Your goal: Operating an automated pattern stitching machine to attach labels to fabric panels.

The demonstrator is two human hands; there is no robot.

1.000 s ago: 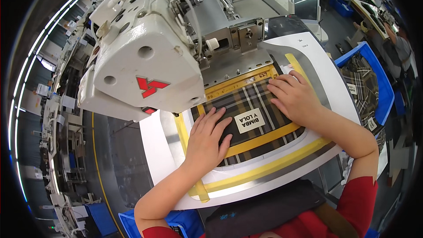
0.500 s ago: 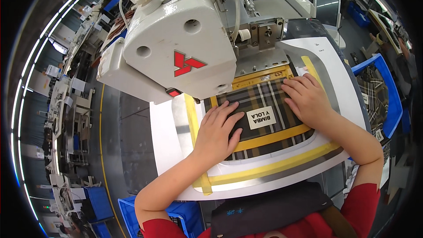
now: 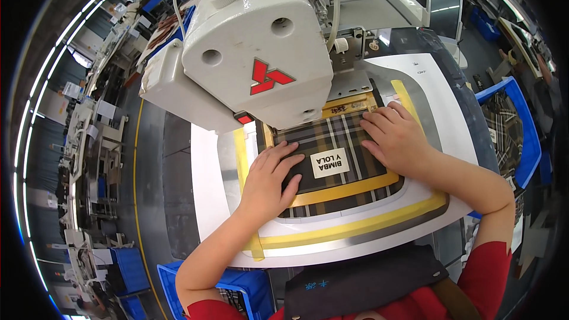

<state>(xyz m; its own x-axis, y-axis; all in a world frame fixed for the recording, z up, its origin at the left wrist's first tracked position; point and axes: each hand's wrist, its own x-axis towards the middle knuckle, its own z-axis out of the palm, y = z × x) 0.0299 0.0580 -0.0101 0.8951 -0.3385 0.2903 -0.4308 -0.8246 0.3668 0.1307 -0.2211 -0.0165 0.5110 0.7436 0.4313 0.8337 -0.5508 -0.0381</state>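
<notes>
My left hand (image 3: 268,182) lies with fingers spread on the left side of a dark plaid fabric panel (image 3: 308,136). On the panel's right side, my right hand (image 3: 394,142) rests flat, its fingertips near the upper right corner of a yellow clamp frame (image 3: 347,191) around the fabric. Between the hands sits a cream rectangular label (image 3: 329,163) with dark lettering. Over the panel's far left part stands the white head of an industrial sewing machine (image 3: 237,77), hiding the needle area. Frame and fabric lie on a white sheet (image 3: 207,201) bordered with yellow tape.
A blue crate (image 3: 524,148) with plaid pieces stands at the right. Another blue bin (image 3: 255,290) is at the lower left, beside my body. Behind the machine head are a metal clamp bracket (image 3: 349,83) and a screen panel (image 3: 444,12). Workbenches line the far left.
The sheet, frame and plaid panel have shifted left relative to the machine head, and both my hands have moved along with them, still flat. The whole view has also shifted slightly.
</notes>
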